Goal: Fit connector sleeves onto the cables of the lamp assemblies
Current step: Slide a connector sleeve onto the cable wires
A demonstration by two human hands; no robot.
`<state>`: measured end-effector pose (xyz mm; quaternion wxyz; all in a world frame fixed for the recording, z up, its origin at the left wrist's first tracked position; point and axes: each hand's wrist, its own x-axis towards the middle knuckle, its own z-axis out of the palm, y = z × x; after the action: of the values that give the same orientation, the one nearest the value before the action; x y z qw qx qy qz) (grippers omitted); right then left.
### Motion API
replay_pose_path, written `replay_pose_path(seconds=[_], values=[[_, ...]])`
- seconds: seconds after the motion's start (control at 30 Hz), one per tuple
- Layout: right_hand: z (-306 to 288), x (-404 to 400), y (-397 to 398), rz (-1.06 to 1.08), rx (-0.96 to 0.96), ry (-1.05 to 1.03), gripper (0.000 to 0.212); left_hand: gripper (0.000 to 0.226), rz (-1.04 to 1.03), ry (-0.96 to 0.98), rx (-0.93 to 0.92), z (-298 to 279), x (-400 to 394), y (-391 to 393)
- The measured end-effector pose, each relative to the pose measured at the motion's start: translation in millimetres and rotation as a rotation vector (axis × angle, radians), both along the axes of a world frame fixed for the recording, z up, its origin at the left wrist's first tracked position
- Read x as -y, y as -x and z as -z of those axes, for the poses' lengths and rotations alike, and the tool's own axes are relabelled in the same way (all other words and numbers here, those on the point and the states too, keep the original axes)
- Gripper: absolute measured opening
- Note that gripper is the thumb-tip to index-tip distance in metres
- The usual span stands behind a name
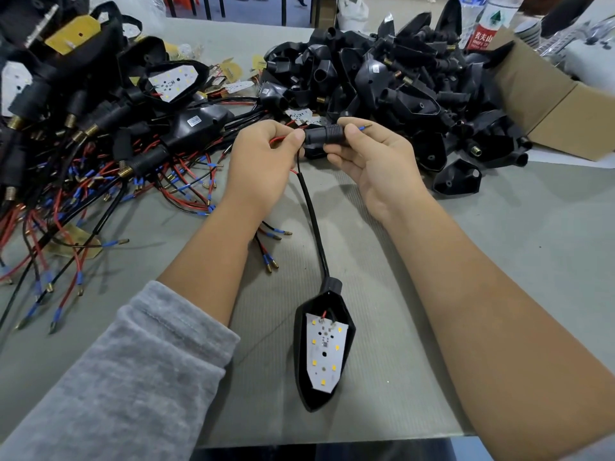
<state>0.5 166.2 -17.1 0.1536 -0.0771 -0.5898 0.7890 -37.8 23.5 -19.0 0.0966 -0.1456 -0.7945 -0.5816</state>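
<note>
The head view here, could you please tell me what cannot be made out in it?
- How far the wires run inside the black sleeve: head view, hidden by the sleeve and both thumbs.
- Bottle label: head view, cut off by the top edge, blurred.
- Sticker text on a lamp housing: head view, too small.

Black ribbed sleeve [322, 134] held level above table, blue-tipped wire [364, 127] poking out right end. Black cable [312, 221] runs down to open lamp housing [324, 347], LED board up.
</note>
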Motion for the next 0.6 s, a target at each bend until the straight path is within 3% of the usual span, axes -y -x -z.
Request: replay_pose_path(seconds=[0.27,0.6], values=[[-0.6,-0.4,2.4,0.077,0.04,0.084,0.014,0.02,-0.055,-0.094,0.085,0.4,-2.0,2.8],[-5.0,-0.3,-2.1,0.019,0.017,0.13,0.007,0.022,-0.011,-0.055,0.066,2.4,-0.2,3.5]])
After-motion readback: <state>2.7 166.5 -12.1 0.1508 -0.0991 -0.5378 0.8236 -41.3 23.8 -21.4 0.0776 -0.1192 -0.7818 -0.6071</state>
